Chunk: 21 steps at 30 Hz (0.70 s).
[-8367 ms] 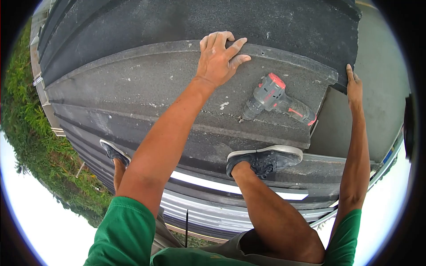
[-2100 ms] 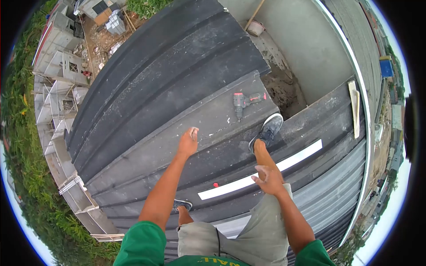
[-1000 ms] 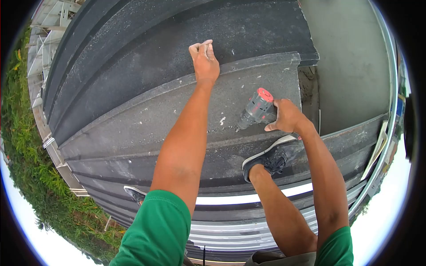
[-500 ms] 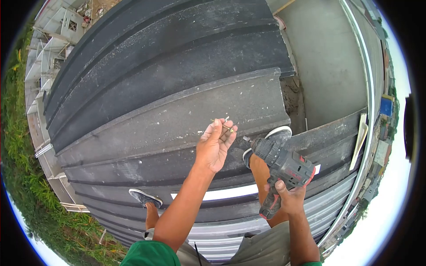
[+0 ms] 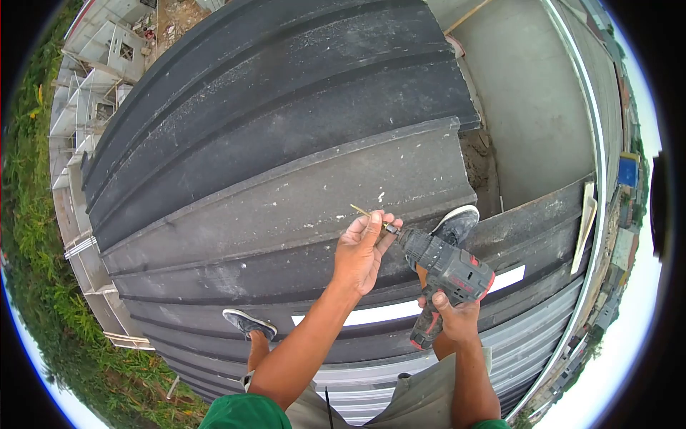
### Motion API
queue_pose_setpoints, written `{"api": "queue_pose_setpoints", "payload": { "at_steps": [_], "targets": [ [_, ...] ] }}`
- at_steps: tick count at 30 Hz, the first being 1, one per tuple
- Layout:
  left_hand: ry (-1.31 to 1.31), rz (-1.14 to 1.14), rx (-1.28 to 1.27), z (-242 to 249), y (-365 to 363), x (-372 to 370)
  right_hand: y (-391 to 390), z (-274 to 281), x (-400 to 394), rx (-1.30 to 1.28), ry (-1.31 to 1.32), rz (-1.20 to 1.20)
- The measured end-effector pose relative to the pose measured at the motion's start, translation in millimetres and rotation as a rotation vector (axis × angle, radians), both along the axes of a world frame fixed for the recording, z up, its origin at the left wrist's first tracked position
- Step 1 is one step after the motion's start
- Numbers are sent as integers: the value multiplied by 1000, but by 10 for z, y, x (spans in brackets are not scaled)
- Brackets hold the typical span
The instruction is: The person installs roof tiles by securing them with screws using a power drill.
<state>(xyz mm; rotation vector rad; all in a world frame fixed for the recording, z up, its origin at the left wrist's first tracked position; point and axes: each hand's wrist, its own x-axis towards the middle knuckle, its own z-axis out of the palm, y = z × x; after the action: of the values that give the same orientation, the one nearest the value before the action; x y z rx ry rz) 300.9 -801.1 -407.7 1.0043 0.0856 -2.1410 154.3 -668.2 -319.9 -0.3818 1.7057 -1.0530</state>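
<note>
My left hand (image 5: pixel 363 250) pinches a long brass-coloured screw (image 5: pixel 361 211) between thumb and fingers. Its thin end points up and to the left, and its head end is right at the socket bit of the drill. In my right hand (image 5: pixel 457 314) is the grip of a black and red cordless drill (image 5: pixel 457 275), its chuck turned toward my left hand. Both hands are above dark ribbed roofing sheets (image 5: pixel 286 193), over which I stand with feet apart.
One shoe (image 5: pixel 457 223) is beside the drill, the other shoe (image 5: pixel 249 323) farther left. A white strip (image 5: pixel 371 313) lies across the ribs. At the right, a gap shows a concrete surface (image 5: pixel 529 93) below the sheet edges. Wood pieces (image 5: pixel 584 225) lie by the roof's right edge.
The screw's head has come to the drill's bit, the two hands now close together. My left hand has moved right and slightly down; the drill has shifted a little left.
</note>
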Motion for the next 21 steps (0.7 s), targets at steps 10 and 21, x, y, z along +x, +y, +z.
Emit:
{"api": "queue_pose_setpoints", "payload": {
  "at_steps": [10,21],
  "targets": [
    [-35,8,92,144,-48,-358,-53,-90,88,-97,30,-198],
    [-118,-152,-63,348,-147,-596,8,-249,-29,-363,-7,-150]
  ]
}}
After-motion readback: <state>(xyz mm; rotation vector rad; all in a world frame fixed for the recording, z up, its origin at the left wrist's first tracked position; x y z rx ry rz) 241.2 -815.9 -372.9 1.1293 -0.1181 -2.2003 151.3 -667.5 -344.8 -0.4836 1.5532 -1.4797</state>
